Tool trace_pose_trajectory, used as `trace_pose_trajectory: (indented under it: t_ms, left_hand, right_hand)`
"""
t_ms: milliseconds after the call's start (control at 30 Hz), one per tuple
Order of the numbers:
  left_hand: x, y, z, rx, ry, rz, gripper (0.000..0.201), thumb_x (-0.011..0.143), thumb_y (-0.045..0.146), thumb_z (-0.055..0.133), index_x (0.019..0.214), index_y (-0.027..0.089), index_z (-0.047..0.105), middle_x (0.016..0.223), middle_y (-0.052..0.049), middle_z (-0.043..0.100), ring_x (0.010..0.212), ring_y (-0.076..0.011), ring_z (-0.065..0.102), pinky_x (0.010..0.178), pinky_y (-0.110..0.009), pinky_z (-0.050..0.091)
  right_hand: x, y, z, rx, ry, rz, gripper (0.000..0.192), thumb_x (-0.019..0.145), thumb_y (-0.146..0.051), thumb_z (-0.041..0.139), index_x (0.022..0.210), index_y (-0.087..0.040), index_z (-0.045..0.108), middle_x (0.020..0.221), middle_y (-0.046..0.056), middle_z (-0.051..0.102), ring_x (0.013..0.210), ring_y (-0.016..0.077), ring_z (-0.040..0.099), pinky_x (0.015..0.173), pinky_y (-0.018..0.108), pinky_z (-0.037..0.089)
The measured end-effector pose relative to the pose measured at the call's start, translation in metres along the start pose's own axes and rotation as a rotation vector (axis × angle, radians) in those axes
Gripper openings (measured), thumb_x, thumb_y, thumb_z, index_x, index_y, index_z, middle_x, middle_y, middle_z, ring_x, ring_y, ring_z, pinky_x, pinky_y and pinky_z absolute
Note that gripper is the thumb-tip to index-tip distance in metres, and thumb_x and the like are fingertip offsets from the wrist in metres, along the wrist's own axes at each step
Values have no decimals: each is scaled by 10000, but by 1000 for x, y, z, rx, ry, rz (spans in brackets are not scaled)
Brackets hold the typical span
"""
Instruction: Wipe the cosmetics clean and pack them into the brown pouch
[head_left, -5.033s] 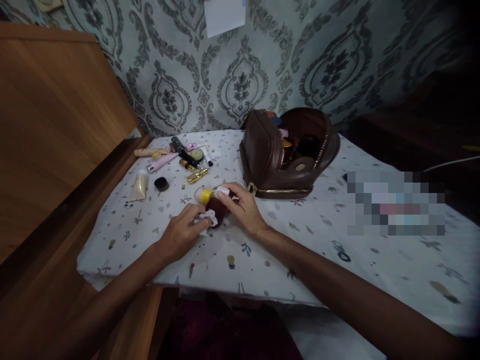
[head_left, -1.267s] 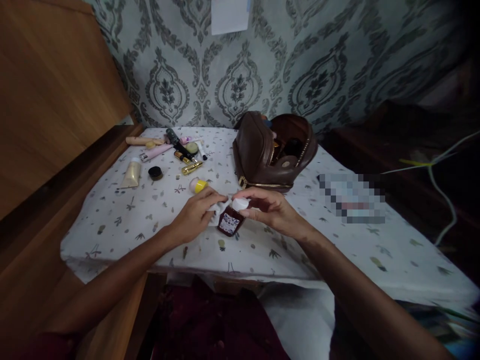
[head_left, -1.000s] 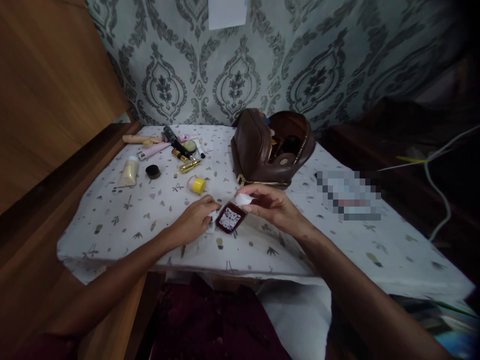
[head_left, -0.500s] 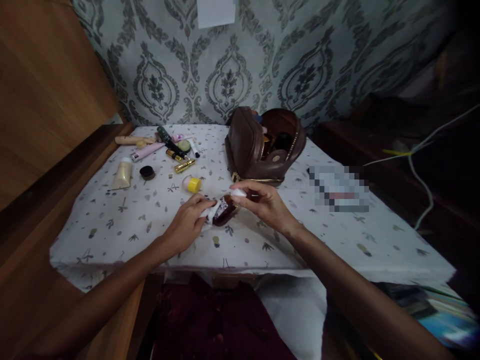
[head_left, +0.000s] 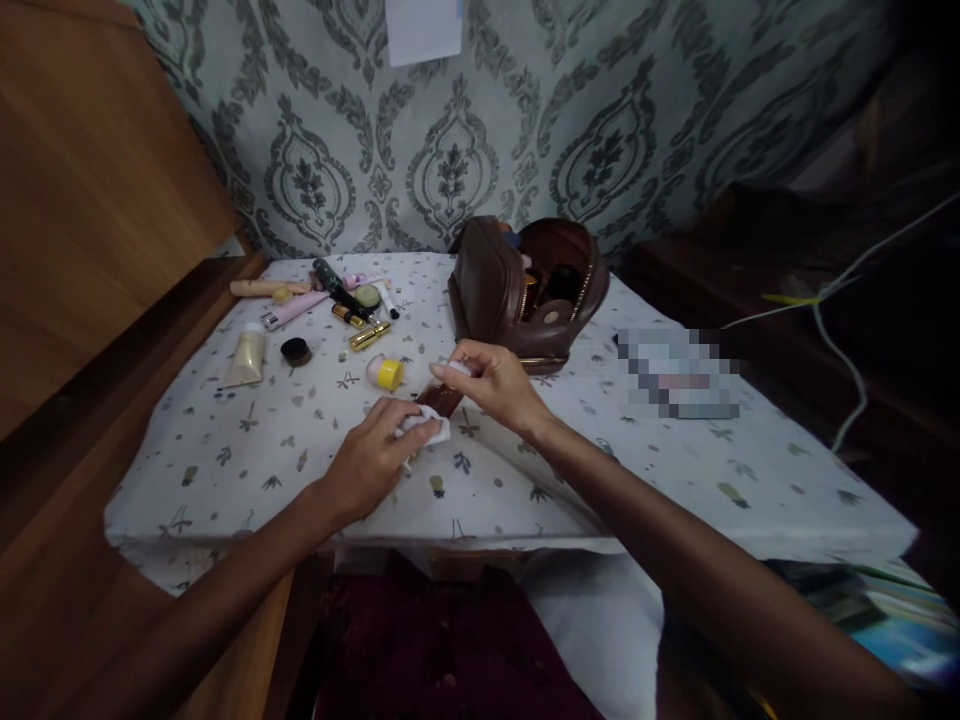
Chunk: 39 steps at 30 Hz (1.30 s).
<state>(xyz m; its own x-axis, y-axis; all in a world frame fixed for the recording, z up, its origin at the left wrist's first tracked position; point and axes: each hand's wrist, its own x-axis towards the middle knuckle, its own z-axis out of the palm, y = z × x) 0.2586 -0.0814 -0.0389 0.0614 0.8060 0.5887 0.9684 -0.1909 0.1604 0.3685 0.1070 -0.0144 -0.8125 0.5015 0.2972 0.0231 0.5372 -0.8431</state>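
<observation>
Between my hands is a small reddish-brown bottle point(head_left: 441, 398) with a white cap, tilted just above or on the tablecloth. My right hand point(head_left: 495, 385) pinches the bottle at its white cap. My left hand point(head_left: 367, 455) is closed around a crumpled white cloth point(head_left: 427, 428), which it presses against the bottle's lower end; whether cloth or tissue is hard to tell. Part of the bottle is hidden by the cloth and fingers. Just beyond my left hand lies a small pink container with a yellow band point(head_left: 388, 374).
An open brown leather bag point(head_left: 487, 290) stands at the back with items inside. Tubes, brushes and gold lipsticks point(head_left: 370, 335) lie at back left, near a cream tube point(head_left: 247, 358) and a dark round jar point(head_left: 295, 351). A blurred-out flat object point(head_left: 679, 375) lies right.
Both hands have shifted, the right one slightly left and up with the bottle. The cloth has moved across the bottle's front, and the patterned label seen before is now covered or turned away.
</observation>
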Motion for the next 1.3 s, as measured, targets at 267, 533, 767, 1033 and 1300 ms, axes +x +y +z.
trace_pose_trajectory:
  t_ms: [267,533,767,1033,1300]
  left_hand:
    - [-17,-16,1,-49,-71,-59,649,719,-113,363,1243,219,553,1139,-84,544,1060,-220,541,822,-364,553]
    - [7,-20,-5,-202,24,-225,636,761,-89,401,1283,236,561,1143,-71,535,1073,-203,562,908,-378,525]
    - [22,-14,1,-78,69,-93,549,771,-76,395,1170,217,633,1138,-90,545,1094,-234,535,879,-391,515]
    - [-2,-24,4,85,-110,-115,531,733,-99,382,1072,204,656,1100,-88,551,1034,-231,533,773,-324,525]
    - [-7,-31,8,-58,-69,-213,527,739,-72,403,1081,220,677,1109,-62,571,1058,-207,551,884,-355,523]
  right_hand:
    - [12,1,4,-116,78,-130,529,852,-659,557,645,-177,623,614,-4,511,598,129,450,582,274,332]
    - [12,1,0,190,-133,-95,424,848,-558,623,1030,-178,669,850,34,617,632,136,584,622,295,498]
    - [17,0,0,141,-146,-121,375,839,-533,648,968,-181,654,829,19,624,600,116,554,564,263,479]
    - [20,4,2,103,-111,-100,346,849,-529,621,891,-185,605,738,3,588,615,132,539,537,248,453]
    - [11,3,7,4,49,-159,234,811,-410,687,832,-187,619,778,19,594,690,151,548,612,274,450]
